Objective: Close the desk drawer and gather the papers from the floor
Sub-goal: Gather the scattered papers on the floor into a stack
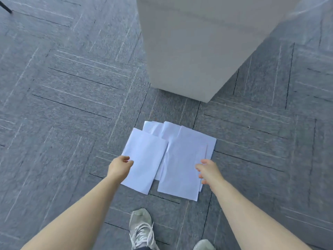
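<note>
Papers [169, 156] overlapped loosely on carpet [72, 105], just below cabinet [189, 51].
Left hand [119, 166] curled loosely at left sheet's edge, grasp not evident.
Right hand [207, 170] half-open over right edge, holding nothing.
Hands flank pile, likely to sweep sheets together.

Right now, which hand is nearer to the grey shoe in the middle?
Left. The left hand is above and slightly left of the shoe. The right hand is farther off, up and to its right.
</note>
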`<control>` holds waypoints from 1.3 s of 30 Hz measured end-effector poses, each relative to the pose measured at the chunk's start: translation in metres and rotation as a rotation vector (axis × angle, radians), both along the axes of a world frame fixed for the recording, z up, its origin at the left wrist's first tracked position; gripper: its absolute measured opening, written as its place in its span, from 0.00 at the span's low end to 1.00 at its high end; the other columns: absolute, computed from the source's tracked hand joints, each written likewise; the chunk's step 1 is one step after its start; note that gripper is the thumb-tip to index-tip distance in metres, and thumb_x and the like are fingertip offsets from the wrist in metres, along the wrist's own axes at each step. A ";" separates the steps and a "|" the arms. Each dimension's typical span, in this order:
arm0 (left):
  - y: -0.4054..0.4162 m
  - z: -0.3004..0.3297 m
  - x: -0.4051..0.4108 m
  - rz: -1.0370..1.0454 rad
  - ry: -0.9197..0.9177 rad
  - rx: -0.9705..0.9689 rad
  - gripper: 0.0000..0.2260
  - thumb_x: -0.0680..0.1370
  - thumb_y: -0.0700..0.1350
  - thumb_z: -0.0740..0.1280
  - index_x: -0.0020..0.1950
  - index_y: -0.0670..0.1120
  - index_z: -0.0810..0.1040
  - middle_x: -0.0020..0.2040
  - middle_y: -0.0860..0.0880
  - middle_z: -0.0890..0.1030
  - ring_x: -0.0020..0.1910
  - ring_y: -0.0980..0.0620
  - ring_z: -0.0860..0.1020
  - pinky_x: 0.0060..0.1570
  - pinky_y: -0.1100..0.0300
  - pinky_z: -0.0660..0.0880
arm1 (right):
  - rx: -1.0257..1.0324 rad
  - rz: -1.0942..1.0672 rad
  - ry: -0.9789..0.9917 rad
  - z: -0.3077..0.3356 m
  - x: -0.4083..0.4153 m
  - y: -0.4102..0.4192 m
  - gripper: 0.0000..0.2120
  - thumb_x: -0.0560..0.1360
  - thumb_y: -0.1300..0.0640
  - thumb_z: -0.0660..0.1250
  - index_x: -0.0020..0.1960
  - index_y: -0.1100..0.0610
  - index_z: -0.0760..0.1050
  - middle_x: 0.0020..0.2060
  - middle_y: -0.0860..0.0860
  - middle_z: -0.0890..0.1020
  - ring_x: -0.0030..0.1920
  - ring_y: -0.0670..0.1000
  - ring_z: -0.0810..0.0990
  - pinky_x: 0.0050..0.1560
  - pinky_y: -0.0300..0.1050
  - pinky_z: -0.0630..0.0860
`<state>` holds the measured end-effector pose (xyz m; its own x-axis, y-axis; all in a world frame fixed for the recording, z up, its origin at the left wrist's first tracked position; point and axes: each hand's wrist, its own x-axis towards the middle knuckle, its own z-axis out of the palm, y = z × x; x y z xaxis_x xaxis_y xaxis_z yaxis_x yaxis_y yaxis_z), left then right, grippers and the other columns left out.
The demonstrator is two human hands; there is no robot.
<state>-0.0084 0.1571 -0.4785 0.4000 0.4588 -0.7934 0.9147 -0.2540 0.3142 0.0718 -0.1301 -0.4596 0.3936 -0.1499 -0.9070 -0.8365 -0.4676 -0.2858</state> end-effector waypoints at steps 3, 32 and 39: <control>0.009 -0.093 -0.004 -0.073 -0.003 0.085 0.26 0.76 0.48 0.67 0.71 0.39 0.70 0.69 0.38 0.74 0.61 0.38 0.77 0.60 0.48 0.73 | -0.094 0.063 -0.068 -0.099 -0.016 -0.014 0.30 0.74 0.57 0.68 0.72 0.63 0.64 0.62 0.60 0.76 0.49 0.59 0.79 0.44 0.46 0.73; 0.008 -0.208 0.030 0.198 -0.370 -0.183 0.04 0.71 0.39 0.72 0.44 0.44 0.79 0.34 0.45 0.84 0.22 0.56 0.78 0.24 0.63 0.76 | -0.563 -0.015 -0.288 -0.265 -0.014 -0.026 0.32 0.65 0.49 0.75 0.62 0.63 0.70 0.60 0.63 0.78 0.62 0.65 0.76 0.58 0.58 0.73; -0.058 -0.241 0.030 -0.130 -0.162 0.349 0.36 0.68 0.54 0.75 0.70 0.44 0.64 0.66 0.40 0.67 0.67 0.38 0.65 0.61 0.42 0.69 | -0.353 -0.298 -0.405 -0.269 -0.004 -0.030 0.23 0.73 0.42 0.62 0.55 0.61 0.77 0.57 0.62 0.75 0.55 0.64 0.76 0.49 0.51 0.71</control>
<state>0.0220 0.0989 -0.7192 0.5795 0.6266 -0.5211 0.8137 -0.4812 0.3262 0.0680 -0.1604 -0.7291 0.5914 -0.5704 -0.5700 -0.8032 -0.3544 -0.4788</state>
